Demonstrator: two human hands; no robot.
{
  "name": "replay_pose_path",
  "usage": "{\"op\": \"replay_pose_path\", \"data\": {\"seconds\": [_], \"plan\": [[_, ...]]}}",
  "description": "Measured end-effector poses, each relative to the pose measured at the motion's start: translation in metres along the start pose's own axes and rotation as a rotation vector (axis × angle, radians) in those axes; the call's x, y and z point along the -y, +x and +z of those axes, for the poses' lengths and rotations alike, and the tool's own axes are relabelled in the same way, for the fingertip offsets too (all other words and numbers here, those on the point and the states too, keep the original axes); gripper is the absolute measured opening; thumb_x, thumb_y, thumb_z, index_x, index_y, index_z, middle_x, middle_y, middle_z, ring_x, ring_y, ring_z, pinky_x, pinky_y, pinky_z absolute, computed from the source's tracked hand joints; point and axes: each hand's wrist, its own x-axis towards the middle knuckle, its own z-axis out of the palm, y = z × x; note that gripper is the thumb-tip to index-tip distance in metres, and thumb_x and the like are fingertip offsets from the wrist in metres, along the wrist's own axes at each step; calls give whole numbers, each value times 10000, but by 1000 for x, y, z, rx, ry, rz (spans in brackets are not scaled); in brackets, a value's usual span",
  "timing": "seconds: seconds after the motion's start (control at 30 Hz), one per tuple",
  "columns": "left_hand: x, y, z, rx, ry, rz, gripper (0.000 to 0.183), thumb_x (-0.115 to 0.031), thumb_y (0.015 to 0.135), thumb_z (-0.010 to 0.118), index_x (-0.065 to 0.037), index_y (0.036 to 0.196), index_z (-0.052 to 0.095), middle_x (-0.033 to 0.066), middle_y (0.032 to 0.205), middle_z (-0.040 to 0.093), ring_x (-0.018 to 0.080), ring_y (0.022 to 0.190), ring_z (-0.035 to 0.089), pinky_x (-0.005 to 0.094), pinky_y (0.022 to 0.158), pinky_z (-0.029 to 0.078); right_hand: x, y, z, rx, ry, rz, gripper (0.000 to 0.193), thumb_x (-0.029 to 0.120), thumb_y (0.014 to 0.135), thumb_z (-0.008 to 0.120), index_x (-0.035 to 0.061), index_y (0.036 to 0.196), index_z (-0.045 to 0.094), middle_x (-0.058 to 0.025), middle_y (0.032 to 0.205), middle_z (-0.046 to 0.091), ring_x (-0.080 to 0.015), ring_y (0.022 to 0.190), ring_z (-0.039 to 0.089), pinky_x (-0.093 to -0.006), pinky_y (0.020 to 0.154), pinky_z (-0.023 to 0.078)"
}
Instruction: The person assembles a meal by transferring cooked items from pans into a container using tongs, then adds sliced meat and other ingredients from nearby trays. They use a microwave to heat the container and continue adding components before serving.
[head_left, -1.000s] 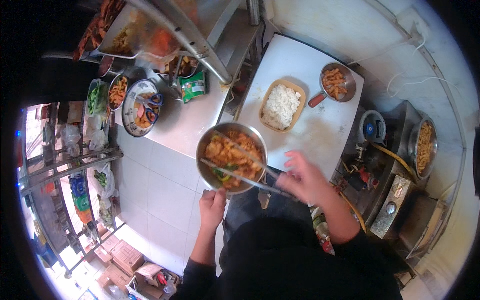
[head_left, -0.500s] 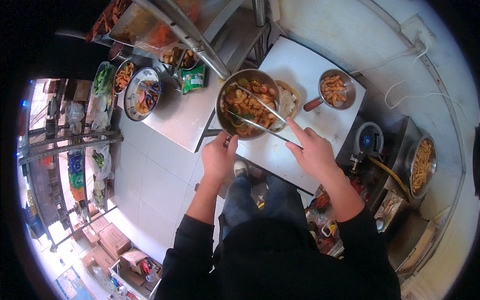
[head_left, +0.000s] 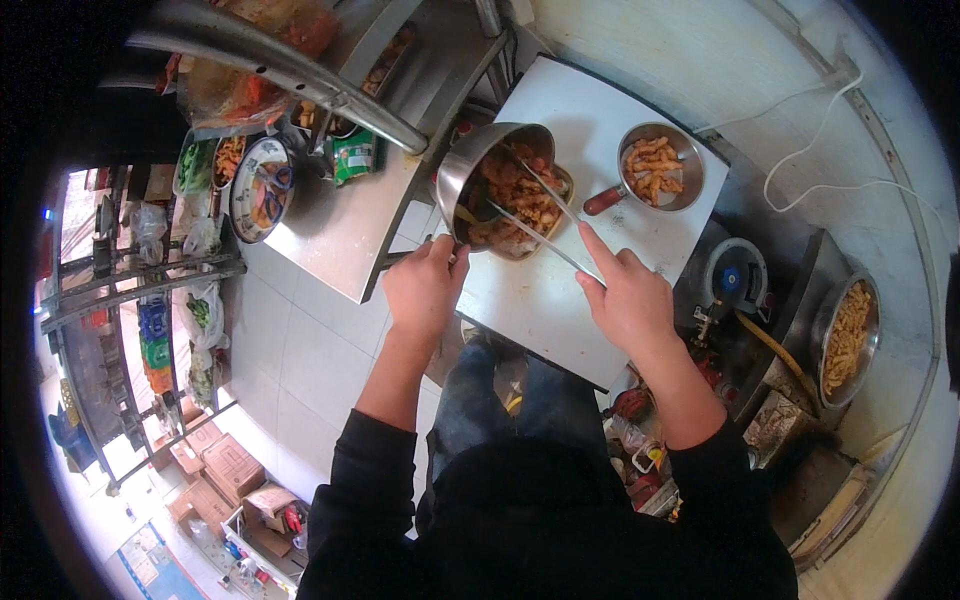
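Round deep steel pan (head_left: pixel 460 165): above the left part of a white rectangular tabletop (head_left: pixel 560 320), tipped steeply, mouth facing right, outer wall showing on its left. Inside, a mass of reddish-orange cooked food pieces (head_left: pixel 514 190), some dark, sauced.

Left hand (head_left: pixel 425 285) closed at the pan's near edge, fingers clamped; exact part grasped hidden by the fist. Forearm bare up to a black sleeve.

Right hand (head_left: pixel 635 305) holds long silver metal tongs (head_left: pixel 541 238), thumb beneath, index finger stretched along them. Grip closed on the tongs' near end. The two tong arms stand apart, far ends among the food; cannot tell whether they pinch any piece.

Under and just beyond the pan's right side: pale yellow rounded container (head_left: pixel 570 185), only part of its rim visible. Contents mostly covered by pan and food. Contact between pan and container: cannot tell.

Farther right on the same tabletop, small steel saucepan (head_left: pixel 693 163) with reddish-brown handle, handle pointing left toward the tongs; golden-brown fried strips (head_left: pixel 650 170) inside.

Left, separate steel counter (head_left: pixel 340 235): green shiny packet (head_left: pixel 355 157), white patterned bowl with dark rim (head_left: pixel 243 190) near the counter's edge.
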Motion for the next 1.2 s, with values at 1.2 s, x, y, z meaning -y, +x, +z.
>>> {"op": "replay_pose_path", "data": {"seconds": [1.2], "plan": [[22, 24, -16, -101, 32, -65, 145, -254, 863, 756, -130, 849, 682, 18, 779, 684, 260, 670, 679, 370, 585, 527, -7, -40, -23, 57, 21, 43, 598, 283, 917, 701, 276, 1485, 514, -126, 813, 623, -354, 682, 657, -480, 619, 523]]}}
